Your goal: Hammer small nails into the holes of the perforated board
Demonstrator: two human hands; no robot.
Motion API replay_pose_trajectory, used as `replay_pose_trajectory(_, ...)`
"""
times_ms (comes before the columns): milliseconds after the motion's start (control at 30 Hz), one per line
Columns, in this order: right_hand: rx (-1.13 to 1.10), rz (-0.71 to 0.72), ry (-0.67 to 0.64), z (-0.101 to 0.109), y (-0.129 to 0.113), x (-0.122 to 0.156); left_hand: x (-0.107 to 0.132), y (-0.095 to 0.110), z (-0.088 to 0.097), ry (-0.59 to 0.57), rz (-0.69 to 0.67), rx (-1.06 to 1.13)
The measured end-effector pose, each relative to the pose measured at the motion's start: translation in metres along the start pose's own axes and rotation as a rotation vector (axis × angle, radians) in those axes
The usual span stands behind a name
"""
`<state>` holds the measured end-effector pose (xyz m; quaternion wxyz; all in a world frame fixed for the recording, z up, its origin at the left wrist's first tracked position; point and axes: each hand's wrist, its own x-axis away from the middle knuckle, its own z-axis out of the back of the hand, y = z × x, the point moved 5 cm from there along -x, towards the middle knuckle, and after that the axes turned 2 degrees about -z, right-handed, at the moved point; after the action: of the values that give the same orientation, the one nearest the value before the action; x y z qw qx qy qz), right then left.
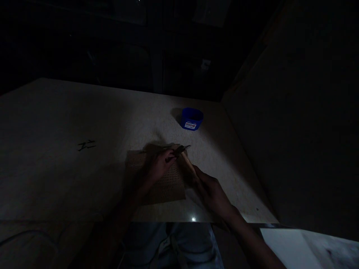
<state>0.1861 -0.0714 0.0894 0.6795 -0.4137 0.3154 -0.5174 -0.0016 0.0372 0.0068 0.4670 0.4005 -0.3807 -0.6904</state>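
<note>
The scene is very dark. A tan perforated board (165, 186) lies on the pale table (84, 123) in front of me. My left hand (159, 164) rests on the board's upper part, fingers closed in a pinch on a thin dark item at its far edge that I cannot make out. My right hand (210, 190) grips the wooden handle of a hammer (185, 157), whose dark metal head sits just above the left fingertips.
A small blue round tub (192, 118) with a label stands beyond the board. Several thin dark nails (86, 145) lie on the table to the left. A dark wall rises on the right. The table's near edge runs just below the board.
</note>
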Motion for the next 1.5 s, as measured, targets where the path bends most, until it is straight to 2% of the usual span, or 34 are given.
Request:
replay_pose_trajectory(500,-0.037,-0.008,-0.003,0.000,0.003,-0.004,-0.002,0.004,0.002,-0.004,0.055,0.026)
replay_pose_trajectory(667,-0.031,-0.026,-0.050,-0.004,0.001,-0.003,-0.002,0.007,0.002,-0.016,0.058,0.004)
replay_pose_trajectory(833,-0.033,-0.008,-0.009,-0.003,0.002,-0.002,-0.002,0.008,0.003,-0.012,0.057,0.006)
replay_pose_trajectory(967,-0.008,-0.012,-0.041,-0.004,0.000,-0.004,-0.002,0.009,0.004,-0.014,0.070,0.012)
replay_pose_trajectory(1133,-0.022,0.016,0.005,-0.001,-0.002,-0.005,-0.003,0.007,0.003,-0.005,0.058,-0.008)
replay_pose_trajectory(1267,-0.007,-0.029,-0.054,-0.001,0.000,-0.007,-0.003,0.005,0.003,0.000,0.064,-0.015)
replay_pose_trajectory(1333,-0.017,-0.003,-0.030,0.003,-0.004,-0.006,-0.003,0.005,0.003,0.002,0.074,-0.003)
replay_pose_trajectory(1500,-0.006,0.028,0.146,0.010,-0.009,0.005,-0.003,0.005,0.004,0.012,0.103,0.011)
